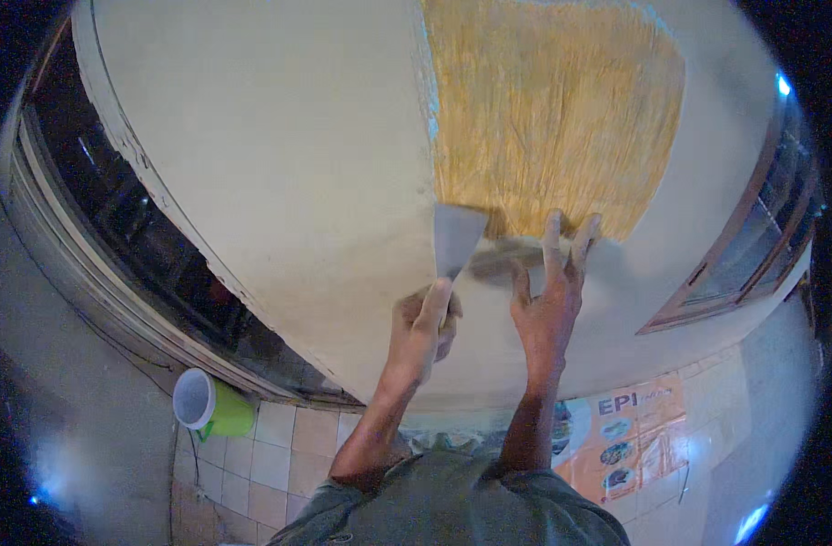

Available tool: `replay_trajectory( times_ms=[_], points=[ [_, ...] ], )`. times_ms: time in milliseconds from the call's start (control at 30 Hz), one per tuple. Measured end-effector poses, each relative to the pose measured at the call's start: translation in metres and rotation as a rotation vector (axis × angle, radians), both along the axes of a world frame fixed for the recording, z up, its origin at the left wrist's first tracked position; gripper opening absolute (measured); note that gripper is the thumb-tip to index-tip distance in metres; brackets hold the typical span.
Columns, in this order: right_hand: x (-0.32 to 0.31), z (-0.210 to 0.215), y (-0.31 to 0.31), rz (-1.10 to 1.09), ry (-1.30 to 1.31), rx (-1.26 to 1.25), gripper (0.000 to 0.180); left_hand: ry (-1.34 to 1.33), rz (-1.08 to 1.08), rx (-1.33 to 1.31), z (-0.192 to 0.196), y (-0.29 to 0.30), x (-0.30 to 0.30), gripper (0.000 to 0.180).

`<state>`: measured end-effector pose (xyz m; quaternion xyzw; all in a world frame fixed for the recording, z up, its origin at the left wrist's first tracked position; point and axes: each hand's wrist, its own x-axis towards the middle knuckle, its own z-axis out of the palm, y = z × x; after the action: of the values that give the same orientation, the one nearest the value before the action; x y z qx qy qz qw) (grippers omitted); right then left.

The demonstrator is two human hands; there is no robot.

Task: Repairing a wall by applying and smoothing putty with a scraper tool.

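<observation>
head: left hand [418, 329] grips scraper [458, 235]; right hand [551, 300] splayed

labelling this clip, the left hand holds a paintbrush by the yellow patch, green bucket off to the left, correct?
Not a paintbrush: the head view shows the left hand holding a scraper by the yellow patch, with the green bucket off to the left.

Our left forearm [386, 420] slants toward one o'clock, and our left hand [416, 335] curls into a grip at six o'clock from mid-view, its thumb [436, 298] toward one. Our right forearm [532, 414] points to twelve; our right hand [552, 305], between three and four o'clock, is spread, fingers [552, 244] upward.
</observation>
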<state>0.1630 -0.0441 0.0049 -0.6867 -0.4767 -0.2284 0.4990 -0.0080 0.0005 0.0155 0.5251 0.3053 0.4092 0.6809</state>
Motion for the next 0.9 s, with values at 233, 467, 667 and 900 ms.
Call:
replay_trajectory(
  times_ms=[233,467,667,900],
  points=[
    [-0.001,0.002,-0.002,-0.035,0.015,-0.015,0.079,-0.023,0.026,0.027,-0.005,0.006,0.010,0.046],
    [0.006,0.024,0.007,0.041,-0.072,0.146,0.068,-0.023,0.100,0.087,-0.001,-0.002,0.010,0.045],
    [0.028,0.075,0.057,-0.125,-0.344,0.326,0.059,-0.038,0.078,0.097,-0.011,0.010,0.010,0.045],
    [0.038,0.057,0.069,-0.164,-0.378,0.373,0.051,-0.075,0.026,0.027,-0.006,0.002,0.007,0.044]
  ],
)
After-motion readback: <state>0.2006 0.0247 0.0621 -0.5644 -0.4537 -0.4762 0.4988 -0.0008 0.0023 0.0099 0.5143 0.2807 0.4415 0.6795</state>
